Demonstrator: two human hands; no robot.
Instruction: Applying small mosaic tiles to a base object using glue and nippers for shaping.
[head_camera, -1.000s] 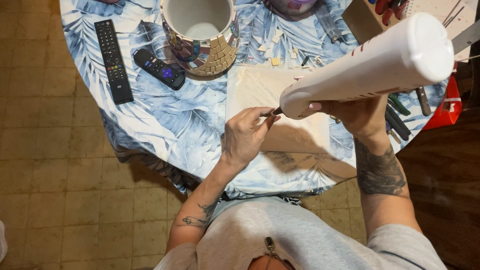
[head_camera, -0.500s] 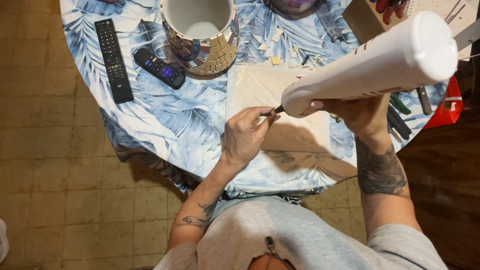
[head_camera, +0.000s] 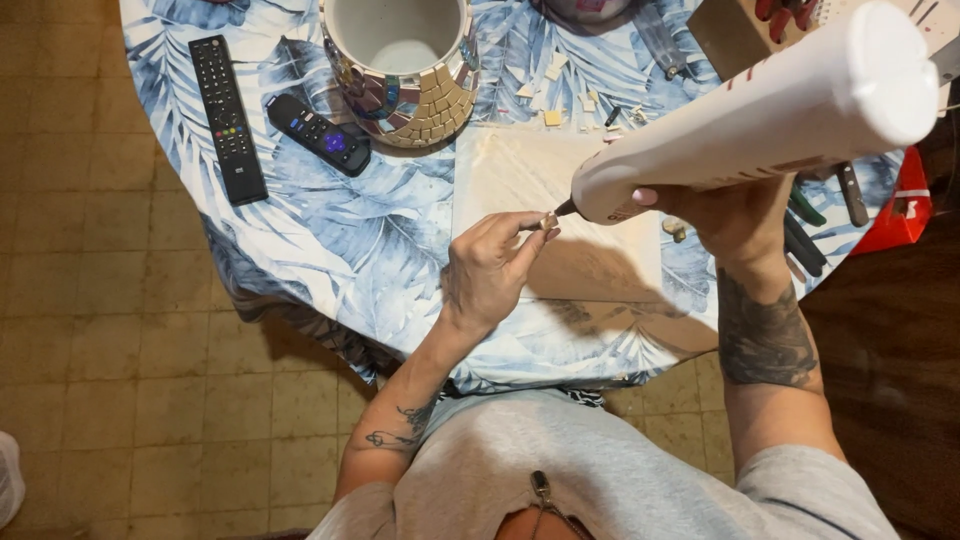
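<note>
the left hand (head_camera: 490, 265) pinches a small tile piece (head_camera: 547, 221) at its fingertips, over the pale sheet (head_camera: 520, 170) on the counter (head_camera: 380, 260); the right hand (head_camera: 725, 215) is clamped around the big white glue bottle (head_camera: 760, 115), nozzle touching the piece. best squeeze gently, tile held level. leaf-print cloth, mosaic pot (head_camera: 405, 65), two remotes (head_camera: 270, 125), tiled floor (head_camera: 120, 380).

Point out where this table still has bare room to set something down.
Free: tablecloth between the remotes, the beige sheet and the near edge. Crowded: the far side around the mosaic pot with loose tile pieces, and tools behind the right hand.
</note>
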